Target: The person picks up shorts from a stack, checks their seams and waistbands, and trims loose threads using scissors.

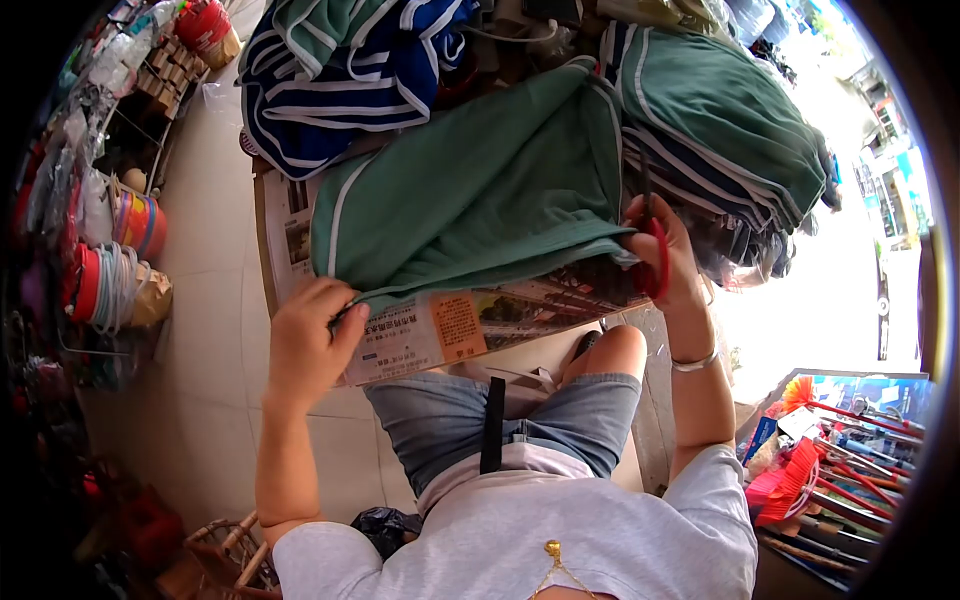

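Observation:
A green piece of fabric [480, 180] with white trim is spread over the newspaper-covered table in front of me. My left hand [315, 335] pinches its near left corner between thumb and fingers. At the near right corner, my right hand [668, 250] is closed around a pair of scissors [658, 260] with red handles, the dark blades pointing away from me. The fingers of this hand also touch the fabric's edge; whether they grip it is hard to see. The fabric's near edge runs between both hands.
Blue striped garments [340, 95] are heaped at the back left. A stack of green and navy garments [720, 120] lies at the back right. Newspaper [410, 340] covers the table. Crowded shelves [130, 200] line the left; a box of long-handled goods [840, 470] stands at right.

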Available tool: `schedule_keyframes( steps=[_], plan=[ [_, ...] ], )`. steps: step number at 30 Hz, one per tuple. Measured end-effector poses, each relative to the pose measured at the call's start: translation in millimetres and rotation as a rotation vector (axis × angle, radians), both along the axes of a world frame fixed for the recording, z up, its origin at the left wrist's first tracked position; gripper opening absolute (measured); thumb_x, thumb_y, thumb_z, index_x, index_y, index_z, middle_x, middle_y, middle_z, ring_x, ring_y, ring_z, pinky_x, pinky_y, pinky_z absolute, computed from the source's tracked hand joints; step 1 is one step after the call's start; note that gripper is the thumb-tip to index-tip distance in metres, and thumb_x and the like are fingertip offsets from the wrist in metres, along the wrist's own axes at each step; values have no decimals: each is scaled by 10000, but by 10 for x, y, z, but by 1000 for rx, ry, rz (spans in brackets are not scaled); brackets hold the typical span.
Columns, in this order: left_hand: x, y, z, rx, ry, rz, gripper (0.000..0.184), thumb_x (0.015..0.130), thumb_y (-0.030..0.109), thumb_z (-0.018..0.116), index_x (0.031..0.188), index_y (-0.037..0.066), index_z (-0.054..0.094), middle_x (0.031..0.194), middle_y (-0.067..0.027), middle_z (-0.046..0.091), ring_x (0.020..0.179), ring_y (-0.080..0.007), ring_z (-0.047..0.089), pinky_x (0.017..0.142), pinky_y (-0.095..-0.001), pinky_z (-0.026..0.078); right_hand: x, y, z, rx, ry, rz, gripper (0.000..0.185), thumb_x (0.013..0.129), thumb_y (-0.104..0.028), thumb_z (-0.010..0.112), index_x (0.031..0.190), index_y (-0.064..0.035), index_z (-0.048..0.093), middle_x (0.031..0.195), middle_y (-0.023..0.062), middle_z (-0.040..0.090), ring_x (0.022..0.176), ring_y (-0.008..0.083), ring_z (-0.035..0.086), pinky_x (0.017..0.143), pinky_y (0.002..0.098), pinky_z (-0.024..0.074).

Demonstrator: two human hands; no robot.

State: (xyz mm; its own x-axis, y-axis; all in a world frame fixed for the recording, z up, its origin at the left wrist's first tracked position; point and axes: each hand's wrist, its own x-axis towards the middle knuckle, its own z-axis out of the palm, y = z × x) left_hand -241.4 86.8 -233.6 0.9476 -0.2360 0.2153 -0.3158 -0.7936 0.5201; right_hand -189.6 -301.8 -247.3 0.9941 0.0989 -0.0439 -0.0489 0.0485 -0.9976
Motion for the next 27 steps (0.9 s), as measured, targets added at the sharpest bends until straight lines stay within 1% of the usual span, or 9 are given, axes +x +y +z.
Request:
schedule_keyframes(
  steps=[1, 4, 8, 10, 11, 13, 16, 23, 27],
  plan=[
    [31, 66, -26, -174, 106, -19, 176, 784, 129, 696, 877, -11, 644, 825, -98, 624, 832, -286, 565, 739, -373, 462, -28, -3, 19, 114, 43, -51, 294, 754, -7, 636, 1030, -28, 539, 835, 21, 559, 758, 106, 567, 680, 225, 466],
    [107, 126, -50, -353, 215, -56, 169, 813, 137, 677, 831, -29, 645, 804, -101, 621, 814, -284, 555, 739, -352, 445, -134, -65, -4, 287, 99, -84, 301, 774, -21, 628, 1058, -21, 532, 901, 47, 558, 806, 110, 569, 718, 223, 466],
    [89, 18, 49, -385, 302, -33, 190, 794, 167, 707, 849, -8, 660, 795, -95, 613, 813, -294, 554, 747, -354, 444, -237, -96, -13, 321, 99, -34, 313, 765, 21, 611, 1064, -27, 528, 885, 47, 574, 803, 113, 574, 719, 220, 467],
    [31, -128, 97, -84, 99, -33, 198, 765, 185, 734, 858, 21, 674, 798, -86, 599, 834, -295, 558, 778, -362, 443, -262, -80, -22, 310, 90, -24, 322, 759, 32, 612, 1063, -30, 528, 883, 47, 580, 804, 112, 574, 720, 218, 466],
    [9, -172, 109, -81, 101, -33, 198, 765, 185, 734, 858, 21, 674, 798, -86, 599, 834, -295, 558, 778, -362, 443, -279, -62, -14, 284, 69, -49, 326, 753, 42, 613, 1058, -33, 529, 882, 46, 584, 804, 109, 573, 716, 215, 464],
    [-31, -232, 122, 125, -134, -127, 210, 729, 126, 741, 894, 23, 662, 837, -94, 580, 827, -295, 558, 748, -369, 458, -301, -38, -15, 262, 50, -74, 330, 748, 52, 614, 1054, -36, 529, 880, 46, 589, 803, 106, 572, 712, 211, 462],
    [-82, -280, 108, 201, -158, -91, 270, 685, 205, 777, 902, 75, 683, 866, -55, 605, 840, -275, 576, 768, -385, 466, -331, -60, -16, 254, -14, -137, 327, 743, 63, 616, 1042, -36, 528, 882, 40, 585, 800, 100, 566, 702, 209, 458],
    [-117, -284, 51, 160, -161, -77, 307, 663, 187, 785, 922, 73, 665, 882, -38, 613, 852, -267, 590, 747, -395, 476, -381, -115, -111, 10, -139, -161, 306, 731, 83, 602, 1005, -29, 527, 871, 23, 562, 801, 79, 539, 722, 197, 441],
    [-148, -298, -6, 246, -173, -34, 333, 644, 205, 799, 925, 83, 668, 908, -37, 619, 873, -265, 593, 753, -391, 480, -402, -119, -118, -116, -181, -155, 305, 725, 84, 605, 998, -27, 526, 865, 19, 553, 797, 77, 529, 714, 198, 437]
  ],
)
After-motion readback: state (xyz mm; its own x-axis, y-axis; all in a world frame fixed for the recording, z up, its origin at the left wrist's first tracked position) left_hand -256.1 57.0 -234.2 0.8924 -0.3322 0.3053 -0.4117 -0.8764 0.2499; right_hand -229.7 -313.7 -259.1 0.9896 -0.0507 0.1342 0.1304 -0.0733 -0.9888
